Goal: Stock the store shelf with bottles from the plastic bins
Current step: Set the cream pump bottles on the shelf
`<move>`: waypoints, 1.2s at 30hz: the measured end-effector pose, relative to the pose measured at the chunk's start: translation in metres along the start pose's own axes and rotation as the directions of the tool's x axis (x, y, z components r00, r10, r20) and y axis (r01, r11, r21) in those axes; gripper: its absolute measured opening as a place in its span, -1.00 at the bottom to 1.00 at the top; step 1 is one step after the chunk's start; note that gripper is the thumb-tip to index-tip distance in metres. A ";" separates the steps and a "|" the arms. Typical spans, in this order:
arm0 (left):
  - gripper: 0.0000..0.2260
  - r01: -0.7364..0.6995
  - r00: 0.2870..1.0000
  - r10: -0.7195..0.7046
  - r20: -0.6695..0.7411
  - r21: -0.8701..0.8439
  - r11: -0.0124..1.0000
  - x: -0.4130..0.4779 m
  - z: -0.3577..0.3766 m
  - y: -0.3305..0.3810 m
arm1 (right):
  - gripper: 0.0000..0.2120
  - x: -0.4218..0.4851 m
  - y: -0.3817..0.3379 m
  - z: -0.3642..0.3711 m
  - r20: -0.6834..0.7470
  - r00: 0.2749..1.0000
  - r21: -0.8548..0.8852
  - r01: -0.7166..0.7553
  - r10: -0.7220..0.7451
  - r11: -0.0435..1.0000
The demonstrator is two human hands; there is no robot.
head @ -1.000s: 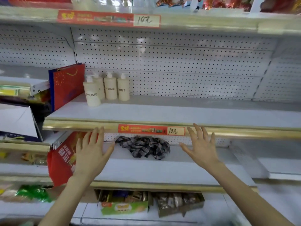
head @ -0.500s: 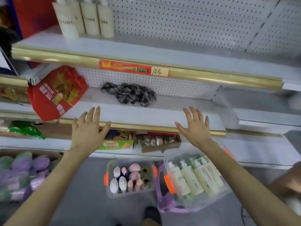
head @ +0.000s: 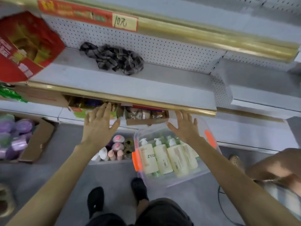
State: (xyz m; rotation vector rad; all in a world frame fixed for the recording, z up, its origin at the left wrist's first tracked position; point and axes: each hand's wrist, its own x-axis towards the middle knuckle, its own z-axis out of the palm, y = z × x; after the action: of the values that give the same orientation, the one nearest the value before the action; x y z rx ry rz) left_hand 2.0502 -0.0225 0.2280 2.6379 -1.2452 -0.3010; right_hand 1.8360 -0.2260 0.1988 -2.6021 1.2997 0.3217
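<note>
Head view, looking steeply down; the left hand (head: 97, 126) sits at about 10 o'clock from the frame's centre, fingers straight and spread, palm down, gripping nothing; the right hand (head: 185, 128) sits at about 2 o'clock, equally flat and splayed, also with nothing in it. Both are held out in front of the gold front edge of the lower shelf (head: 146, 88); whether either touches anything I cannot tell.

The task's cream pump bottles (head: 162, 158) stand packed in a clear bin (head: 184, 181) with orange latches on the grey floor, at 5 o'clock from centre, directly under the right wrist. A smaller clear bin (head: 112, 161) just beside it at its 9 o'clock holds small bottles (head: 118, 146) with pink and white caps, below the left wrist.

On the shelf a crumpled plaid cloth (head: 114, 58) lies at 12 o'clock; a red bag (head: 24, 46) leans off the shelf's end at 10 o'clock; a handwritten price tag (head: 124, 22) is fixed to the rail above. A cardboard box (head: 39, 141) of purple items sits at 9 o'clock; black shoes (head: 95, 199) stand at 6 o'clock; part of another person (head: 276, 168) shows at 4 o'clock.
</note>
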 end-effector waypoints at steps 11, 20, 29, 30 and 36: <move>-0.41 0.149 0.970 -0.142 0.197 -0.024 0.989 -0.025 0.065 0.052 | -0.21 0.005 0.041 0.109 0.547 0.831 0.319 -0.319 0.102 0.893; -0.45 0.279 0.954 -0.248 0.170 -0.188 0.942 -0.030 0.064 0.048 | 0.12 -0.011 0.046 0.156 0.564 0.741 0.458 -0.648 0.365 0.608; -0.63 0.386 0.911 -0.232 0.342 -0.506 0.771 -0.026 0.068 0.049 | -0.63 0.014 0.035 0.098 0.595 0.802 0.789 -0.597 0.061 0.146; -0.61 0.448 0.881 -0.232 0.411 -0.572 0.687 -0.023 0.071 0.049 | -0.64 0.016 0.032 0.087 0.614 0.789 0.790 -0.613 -0.016 0.020; -0.06 0.451 0.889 -0.195 0.414 -0.724 0.522 -0.029 0.072 0.080 | -0.49 0.020 0.007 0.040 0.502 0.800 0.780 -0.583 -0.327 -0.228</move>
State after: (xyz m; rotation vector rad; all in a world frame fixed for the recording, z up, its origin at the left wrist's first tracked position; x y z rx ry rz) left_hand 1.9538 -0.0568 0.1834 1.9789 -0.4129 -1.0687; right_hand 1.8384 -0.2339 0.1544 -0.6655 0.8352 -0.0213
